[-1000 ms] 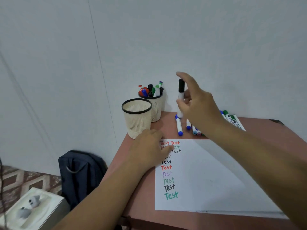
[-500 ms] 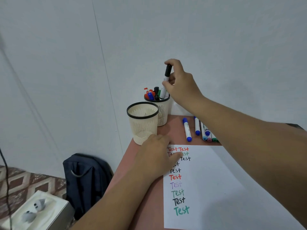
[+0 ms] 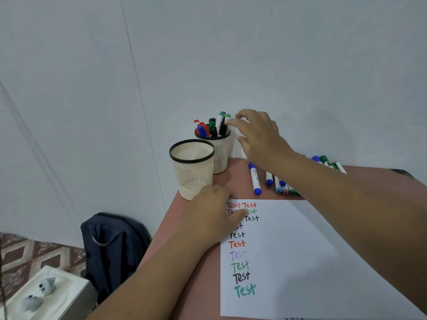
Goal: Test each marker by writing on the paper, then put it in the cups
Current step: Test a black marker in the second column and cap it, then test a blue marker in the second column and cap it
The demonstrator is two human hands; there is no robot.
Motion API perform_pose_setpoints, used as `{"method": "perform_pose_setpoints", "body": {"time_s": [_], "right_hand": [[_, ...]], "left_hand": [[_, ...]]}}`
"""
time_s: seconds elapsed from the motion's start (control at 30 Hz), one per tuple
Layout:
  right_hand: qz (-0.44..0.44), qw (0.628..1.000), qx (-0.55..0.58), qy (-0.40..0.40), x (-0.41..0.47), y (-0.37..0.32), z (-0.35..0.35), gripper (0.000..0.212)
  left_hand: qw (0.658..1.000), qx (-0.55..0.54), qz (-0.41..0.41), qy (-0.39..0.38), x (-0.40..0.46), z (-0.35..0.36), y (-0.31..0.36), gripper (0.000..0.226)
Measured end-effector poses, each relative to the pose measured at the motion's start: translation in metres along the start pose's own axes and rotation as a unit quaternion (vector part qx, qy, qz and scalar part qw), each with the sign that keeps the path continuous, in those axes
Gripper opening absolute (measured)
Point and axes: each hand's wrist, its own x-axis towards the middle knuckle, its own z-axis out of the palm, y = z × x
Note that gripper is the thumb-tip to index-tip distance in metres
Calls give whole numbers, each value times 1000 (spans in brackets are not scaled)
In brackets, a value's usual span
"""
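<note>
The right hand [image 3: 261, 135] hangs with loose fingers holding nothing beside the far cup [image 3: 218, 155] full of markers [image 3: 211, 128], the left hand [image 3: 212, 215] lies flat on the paper [image 3: 300, 262], more markers [image 3: 255, 179] lie on the pink bench [image 3: 231, 179] by a grey wall [image 3: 277, 54], and a dark bag [image 3: 113, 245] sits on the floor.

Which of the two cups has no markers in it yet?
The nearer cup, in front of the left hand. Its mesh inside shows bare, while the farther cup by the wall is packed with upright markers.
</note>
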Motion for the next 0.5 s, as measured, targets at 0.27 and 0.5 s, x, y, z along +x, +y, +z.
{"method": "perform_pose_setpoints", "body": {"time_s": [0.27,0.5], "right_hand": [[-106,919,-163,-344,-33,26,-12,58],[-172,910,-198,-321,-45,16,-11,33]], "left_hand": [[1000,-2,-5,4,1,2,-1,37],[1000,-21,-14,17,-2,-3,1,36]]}}
